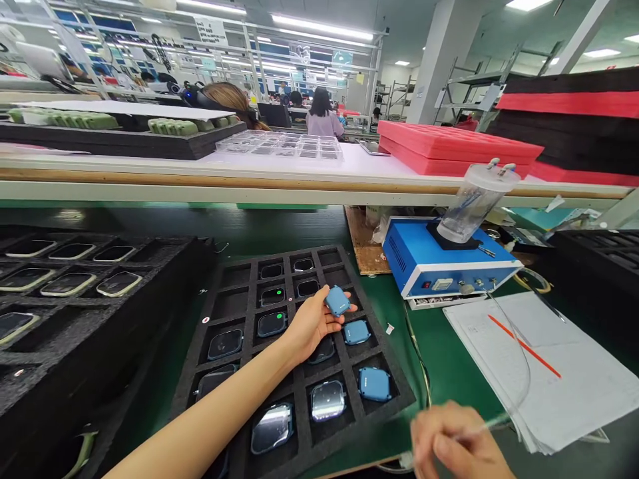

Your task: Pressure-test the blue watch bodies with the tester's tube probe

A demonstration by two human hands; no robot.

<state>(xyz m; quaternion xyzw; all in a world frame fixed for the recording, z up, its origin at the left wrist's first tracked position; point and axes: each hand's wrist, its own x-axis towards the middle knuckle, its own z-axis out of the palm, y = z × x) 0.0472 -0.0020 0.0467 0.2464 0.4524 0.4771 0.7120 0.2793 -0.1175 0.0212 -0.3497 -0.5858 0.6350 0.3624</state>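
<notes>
My left hand (313, 326) reaches over the black foam tray (357, 426), its fingers closed on a blue watch case (338, 301) above the right-hand column. Two similar blue cases, a nearer one (374, 384) and one just below my fingers (357, 332), sit in that column's slots. Other slots hold dark-faced watch pieces (272, 324), some with green dots, and shiny ones (328, 400). At the lower right, my right hand (456, 442) is curled and slightly blurred. A thin clear tube (528, 382) runs into its fingers; the tube's end is hidden.
A blue box machine (449, 259) carrying a clear cylinder (474, 206) stands beyond my right hand. Papers with a red stick (524, 346) lie right. Another foam tray (164, 293) is stacked at left. A shelf (299, 189) crosses ahead, bearing red foam (449, 143). People sit farther back.
</notes>
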